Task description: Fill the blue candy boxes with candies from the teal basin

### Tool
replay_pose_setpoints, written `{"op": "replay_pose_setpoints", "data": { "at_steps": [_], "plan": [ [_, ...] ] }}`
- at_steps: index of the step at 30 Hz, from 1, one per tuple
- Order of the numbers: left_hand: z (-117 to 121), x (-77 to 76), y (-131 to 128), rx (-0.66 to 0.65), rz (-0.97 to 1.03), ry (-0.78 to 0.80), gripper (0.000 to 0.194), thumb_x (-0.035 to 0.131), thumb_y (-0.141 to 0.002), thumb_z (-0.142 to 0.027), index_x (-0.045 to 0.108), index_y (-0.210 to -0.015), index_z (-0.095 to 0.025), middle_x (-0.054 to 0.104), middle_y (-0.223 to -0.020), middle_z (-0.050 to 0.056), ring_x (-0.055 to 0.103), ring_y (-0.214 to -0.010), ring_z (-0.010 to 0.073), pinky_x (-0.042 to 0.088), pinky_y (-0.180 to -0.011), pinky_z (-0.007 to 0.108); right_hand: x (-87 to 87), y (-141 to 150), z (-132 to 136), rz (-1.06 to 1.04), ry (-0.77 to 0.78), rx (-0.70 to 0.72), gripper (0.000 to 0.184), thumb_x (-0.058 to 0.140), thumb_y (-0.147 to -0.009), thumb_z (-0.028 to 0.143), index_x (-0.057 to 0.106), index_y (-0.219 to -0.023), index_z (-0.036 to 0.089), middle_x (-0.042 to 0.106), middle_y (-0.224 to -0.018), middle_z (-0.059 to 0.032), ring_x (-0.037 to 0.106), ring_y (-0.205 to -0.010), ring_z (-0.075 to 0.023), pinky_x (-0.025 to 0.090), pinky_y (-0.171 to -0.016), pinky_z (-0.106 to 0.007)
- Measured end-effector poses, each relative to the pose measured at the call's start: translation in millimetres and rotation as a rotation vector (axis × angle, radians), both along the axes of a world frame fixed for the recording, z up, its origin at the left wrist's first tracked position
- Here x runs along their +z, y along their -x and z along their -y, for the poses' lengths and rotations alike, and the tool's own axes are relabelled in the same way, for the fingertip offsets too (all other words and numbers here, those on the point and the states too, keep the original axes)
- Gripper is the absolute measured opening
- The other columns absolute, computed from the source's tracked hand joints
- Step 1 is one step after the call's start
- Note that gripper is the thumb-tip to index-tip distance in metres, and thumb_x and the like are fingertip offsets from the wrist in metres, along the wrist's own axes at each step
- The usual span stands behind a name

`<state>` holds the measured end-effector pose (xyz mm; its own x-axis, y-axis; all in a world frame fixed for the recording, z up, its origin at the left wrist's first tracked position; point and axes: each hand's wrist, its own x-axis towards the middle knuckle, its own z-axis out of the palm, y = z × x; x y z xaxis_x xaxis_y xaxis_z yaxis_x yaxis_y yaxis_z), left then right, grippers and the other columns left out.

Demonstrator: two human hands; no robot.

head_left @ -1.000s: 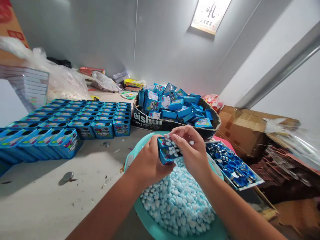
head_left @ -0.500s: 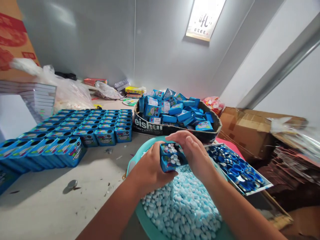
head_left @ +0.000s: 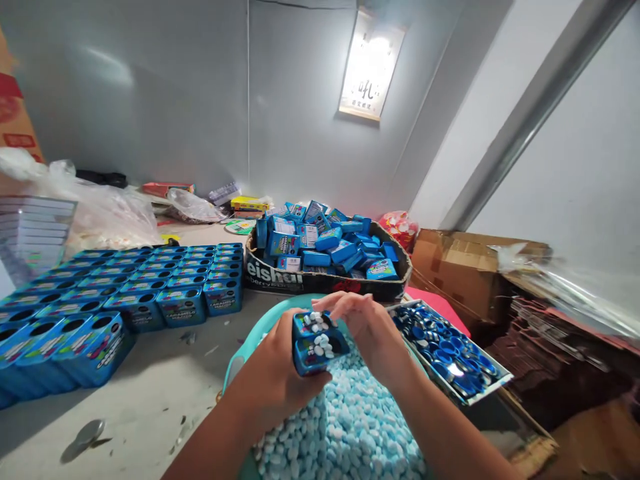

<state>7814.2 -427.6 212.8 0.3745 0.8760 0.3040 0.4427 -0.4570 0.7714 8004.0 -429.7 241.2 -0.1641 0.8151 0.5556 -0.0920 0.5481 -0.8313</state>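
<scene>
My left hand (head_left: 273, 367) is wrapped round two small blue tins (head_left: 306, 363), held side by side with their tops facing up. White mint-like candies (head_left: 320, 343) lie on the tops, beside a dark round hole. Close by on the right, my right hand (head_left: 377, 343) is open, its fingers stretched over the tins' far right edge; whether they touch cannot be made out. Both hands are above a teal basin (head_left: 240, 357) full of pale blue and white candies (head_left: 363, 413).
Rows of blue tins (head_left: 180, 307) with open round holes stand on the table (head_left: 145, 387) at left. Behind the basin, a black cardboard tray (head_left: 275, 279) holds jumbled tins. A shallow box (head_left: 493, 385) of blue round caps is at right. A metal disc (head_left: 91, 432) lies front left.
The view has tilted up and turned right, so the surroundings sit lower and further left. My right hand has drawn slightly off the tins, showing more of a hole. My left hand keeps its grip.
</scene>
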Motion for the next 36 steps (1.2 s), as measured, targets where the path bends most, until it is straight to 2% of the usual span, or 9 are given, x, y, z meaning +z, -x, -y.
{"op": "replay_pose_setpoints", "data": {
  "at_steps": [4, 7, 11, 15, 21, 26, 30, 32, 36],
  "plan": [
    [0.1, 1.9, -2.2, 0.011, 0.001, 0.024, 0.064, 0.076, -0.074, -0.025, 0.048, -0.131, -0.029, 0.068, -0.12, 0.004, 0.068, -0.105, 0.0269, 0.054, -0.085, 0.038, -0.9, 1.0, 2.9, 0.303, -0.147, -0.136, 0.023, 0.059, -0.103, 0.04, 0.077, -0.105, 0.024, 0.073, -0.117, -0.0074, 0.066, -0.114, -0.0226, 0.051, -0.102, -0.037],
    [-2.0, 0.3, -4.8, 0.012, 0.019, 0.041, 0.061, 0.075, -0.074, -0.026, 0.048, -0.129, -0.029, 0.068, -0.119, 0.003, 0.069, -0.104, 0.027, 0.055, -0.081, 0.037, -1.3, 2.3, 3.6, 0.531, -0.253, -0.149, 0.02, 0.059, -0.103, 0.031, 0.076, -0.111, 0.025, 0.07, -0.125, -0.008, 0.065, -0.119, -0.0215, 0.051, -0.104, -0.037],
    [-5.6, -5.6, -7.9, 0.036, 0.044, 0.037, 0.06, 0.074, -0.074, -0.026, 0.048, -0.129, -0.028, 0.07, -0.118, 0.004, 0.07, -0.104, 0.0277, 0.056, -0.082, 0.038, -3.4, 1.3, 0.6, 0.645, -0.341, -0.202, 0.025, 0.055, -0.104, 0.025, 0.075, -0.118, 0.024, 0.07, -0.126, -0.0076, 0.063, -0.12, -0.0207, 0.05, -0.106, -0.038],
    [-6.0, -8.4, -9.0, 0.086, 0.046, 0.029, 0.065, 0.074, -0.074, -0.029, 0.049, -0.133, -0.026, 0.07, -0.119, 0.006, 0.069, -0.107, 0.03, 0.055, -0.086, 0.041, -4.0, -1.3, -2.2, 0.675, -0.332, -0.277, 0.023, 0.056, -0.104, 0.023, 0.078, -0.111, 0.02, 0.072, -0.116, -0.0084, 0.064, -0.11, -0.0211, 0.052, -0.098, -0.037],
    [-6.7, -8.0, -10.1, 0.136, 0.029, 0.089, 0.072, 0.077, -0.072, -0.034, 0.047, -0.137, -0.029, 0.071, -0.116, 0.002, 0.07, -0.104, 0.0274, 0.054, -0.088, 0.039, -3.8, -4.1, -4.6, 0.643, -0.268, -0.38, 0.019, 0.061, -0.1, 0.018, 0.079, -0.1, 0.016, 0.068, -0.106, -0.0083, 0.063, -0.1, -0.0187, 0.052, -0.09, -0.033],
    [-7.4, -9.0, -10.7, 0.166, 0.012, 0.055, 0.072, 0.077, -0.072, -0.035, 0.047, -0.137, -0.03, 0.072, -0.113, 0.001, 0.071, -0.103, 0.0274, 0.055, -0.087, 0.039, -1.6, -5.8, -4.1, 0.636, -0.207, -0.431, 0.022, 0.059, -0.098, 0.011, 0.077, -0.087, 0.014, 0.065, -0.093, -0.0055, 0.061, -0.087, -0.0162, 0.05, -0.079, -0.03],
    [-7.9, -10.5, -11.1, 0.153, 0.048, 0.025, 0.072, 0.078, -0.07, -0.038, 0.048, -0.135, -0.027, 0.072, -0.115, 0.003, 0.071, -0.1, 0.0273, 0.056, -0.086, 0.038, 0.4, -4.6, 0.5, 0.572, -0.252, -0.334, 0.015, 0.072, -0.096, 0.027, 0.079, -0.099, 0.014, 0.067, -0.101, -0.0075, 0.063, -0.096, -0.0186, 0.051, -0.087, -0.032],
    [-8.5, -10.8, -10.5, 0.156, 0.042, 0.003, 0.071, 0.077, -0.072, -0.041, 0.049, -0.135, -0.026, 0.072, -0.115, 0.004, 0.072, -0.101, 0.028, 0.057, -0.085, 0.038, -0.2, -2.8, 3.1, 0.572, -0.275, -0.276, 0.027, 0.084, -0.086, 0.032, 0.08, -0.107, 0.015, 0.067, -0.108, -0.008, 0.063, -0.103, -0.0203, 0.05, -0.094, -0.033],
    [-9.0, -9.6, -8.2, 0.085, 0.001, 0.023, 0.066, 0.076, -0.076, -0.041, 0.049, -0.135, -0.029, 0.072, -0.119, 0.003, 0.071, -0.105, 0.0269, 0.057, -0.084, 0.034, -4.0, -2.3, 3.8, 0.584, -0.239, -0.261, 0.02, 0.083, -0.084, 0.024, 0.082, -0.104, 0.02, 0.067, -0.107, -0.0065, 0.064, -0.101, -0.0189, 0.051, -0.093, -0.032]
  ]
}}
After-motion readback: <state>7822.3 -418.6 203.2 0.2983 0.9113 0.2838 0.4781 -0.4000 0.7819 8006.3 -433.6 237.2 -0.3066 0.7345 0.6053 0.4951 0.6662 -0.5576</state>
